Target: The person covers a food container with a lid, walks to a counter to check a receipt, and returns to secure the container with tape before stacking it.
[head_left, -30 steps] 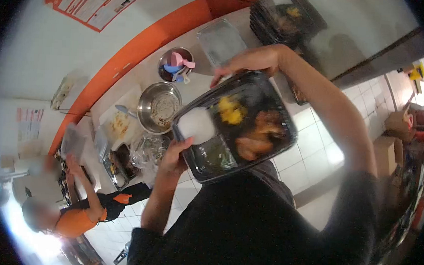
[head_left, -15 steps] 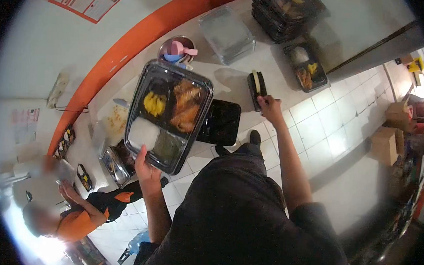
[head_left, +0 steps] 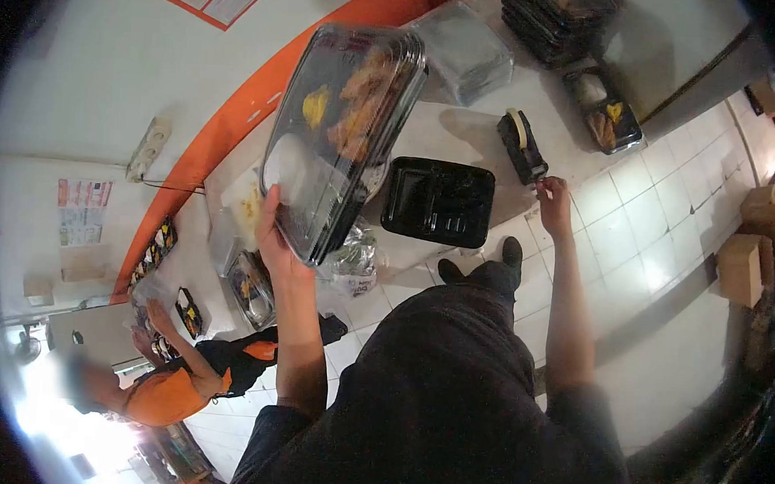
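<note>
My left hand grips a lidded meal box by its lower corner and holds it up, tilted, above the counter. Through the clear lid show white rice, yellow pieces and browned fried food. At the counter's front edge, my right hand is closed, its fingertips pinching the tape end at the near end of a black tape dispenser. The strip itself is barely visible there. Between my hands lies a black compartment tray with no food in it.
Clear lids are stacked at the back, beside a tall stack of black meal boxes. Another filled box sits to the right. A co-worker in an orange shirt works at lower left. Cardboard boxes stand at right.
My left hand has raised the meal box and tipped it further. My right hand stays at the dispenser's near end. The view has shifted, showing more of the black tray.
</note>
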A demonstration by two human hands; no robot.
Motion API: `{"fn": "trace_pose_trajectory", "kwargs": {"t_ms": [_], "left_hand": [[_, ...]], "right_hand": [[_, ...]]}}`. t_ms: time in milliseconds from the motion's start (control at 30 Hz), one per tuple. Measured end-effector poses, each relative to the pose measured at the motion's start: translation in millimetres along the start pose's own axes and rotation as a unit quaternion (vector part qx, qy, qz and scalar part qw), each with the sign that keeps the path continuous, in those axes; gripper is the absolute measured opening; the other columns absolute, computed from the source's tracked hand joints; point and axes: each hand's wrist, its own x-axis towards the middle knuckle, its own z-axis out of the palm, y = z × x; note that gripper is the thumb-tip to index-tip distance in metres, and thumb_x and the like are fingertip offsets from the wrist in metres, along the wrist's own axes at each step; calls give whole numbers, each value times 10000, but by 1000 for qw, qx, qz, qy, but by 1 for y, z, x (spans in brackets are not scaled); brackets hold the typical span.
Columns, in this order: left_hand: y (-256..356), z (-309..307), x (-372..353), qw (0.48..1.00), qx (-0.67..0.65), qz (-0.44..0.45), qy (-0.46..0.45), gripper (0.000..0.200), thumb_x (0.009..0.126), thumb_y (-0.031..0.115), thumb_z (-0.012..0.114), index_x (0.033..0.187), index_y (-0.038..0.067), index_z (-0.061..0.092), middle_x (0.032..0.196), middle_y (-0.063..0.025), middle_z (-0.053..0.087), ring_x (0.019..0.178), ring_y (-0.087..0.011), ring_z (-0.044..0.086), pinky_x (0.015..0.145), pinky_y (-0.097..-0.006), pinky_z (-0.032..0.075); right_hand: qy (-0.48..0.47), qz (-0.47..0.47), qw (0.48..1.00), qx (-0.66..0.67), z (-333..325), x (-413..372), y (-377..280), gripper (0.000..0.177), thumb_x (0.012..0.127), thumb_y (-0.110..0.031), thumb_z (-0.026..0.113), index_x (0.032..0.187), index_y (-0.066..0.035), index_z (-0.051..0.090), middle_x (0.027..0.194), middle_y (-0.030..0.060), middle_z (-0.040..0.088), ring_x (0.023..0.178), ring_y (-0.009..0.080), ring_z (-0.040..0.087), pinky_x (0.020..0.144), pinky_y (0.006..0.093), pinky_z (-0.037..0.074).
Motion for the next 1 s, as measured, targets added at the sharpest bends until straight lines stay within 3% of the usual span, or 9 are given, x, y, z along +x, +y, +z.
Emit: {"fn": "trace_pose_trajectory", "kwargs": {"t_ms": [100, 167, 233, 300, 433, 600, 767, 933, 1000], "left_hand": [[7, 17, 3, 1000, -11, -7, -19, 365, 924, 150, 621, 1245, -16, 571, 1215, -184, 644, 1116, -341, 631, 975, -515, 514], [9, 29, -3, 995, -53, -52, -60, 366, 939, 171, 601, 1251, -17, 570, 1226, -186, 640, 1132, -350, 624, 989, -532, 499], [10, 30, -3, 995, -69, -50, -60, 361, 920, 174, 615, 1232, -7, 590, 1236, -192, 635, 1133, -366, 620, 1005, -537, 484], [12, 39, 3, 993, -92, -37, -71, 357, 902, 178, 630, 1212, 3, 610, 1246, -199, 631, 1133, -381, 617, 1022, -541, 469], [5, 56, -3, 976, -109, -96, -164, 343, 911, 194, 636, 1197, 6, 614, 1207, -164, 658, 1129, -347, 626, 1008, -515, 485], [-15, 62, -1, 986, -74, -79, -128, 381, 963, 213, 567, 1268, -15, 556, 1245, -186, 634, 1150, -352, 617, 999, -530, 486], [-25, 73, -15, 987, -92, -71, -114, 384, 960, 210, 578, 1268, -17, 548, 1250, -179, 627, 1162, -336, 608, 1006, -511, 486], [-31, 60, -21, 987, -108, -67, -99, 405, 953, 203, 584, 1294, -8, 529, 1297, -178, 596, 1201, -334, 581, 1021, -506, 477], [-42, 52, -29, 972, -14, 75, -224, 416, 939, 206, 600, 1295, 0, 536, 1306, -177, 591, 1219, -325, 567, 1022, -501, 477]], "right_hand": [[27, -56, 974, -219, -3, 16, -21, 153, 903, -117, 638, 915, 35, 645, 1042, 201, 599, 954, 352, 604, 834, 403, 501], [0, 20, 930, -366, -8, 24, -1, 114, 873, -94, 639, 923, 3, 673, 1033, 227, 607, 936, 393, 606, 805, 434, 508], [-71, -93, 859, -498, -20, 24, 9, 114, 875, -96, 635, 924, -5, 684, 1000, 228, 623, 879, 415, 622, 753, 466, 526], [-174, 49, 956, -230, -31, 24, -84, 108, 886, -81, 629, 928, 11, 665, 939, 197, 642, 850, 371, 634, 766, 439, 525], [-219, -109, 957, 156, -25, -11, -318, 100, 910, -87, 651, 948, 2, 628, 985, 87, 546, 903, 193, 555, 788, 284, 454], [-221, -247, 934, 136, -13, -18, -419, 171, 916, -144, 677, 885, 5, 600, 934, 67, 472, 793, 151, 478, 681, 266, 404], [-191, -194, 942, 194, 9, -16, -421, 193, 895, -154, 705, 869, 5, 598, 864, 70, 471, 689, 135, 469, 597, 270, 391], [-79, -281, 951, 101, 18, -26, -413, 343, 843, -278, 772, 823, -20, 548, 758, 87, 490, 573, 204, 490, 526, 306, 404], [-73, -299, 948, 85, 22, -23, -409, 401, 820, -334, 785, 809, -25, 529, 730, 86, 484, 562, 221, 488, 517, 313, 405]]}}
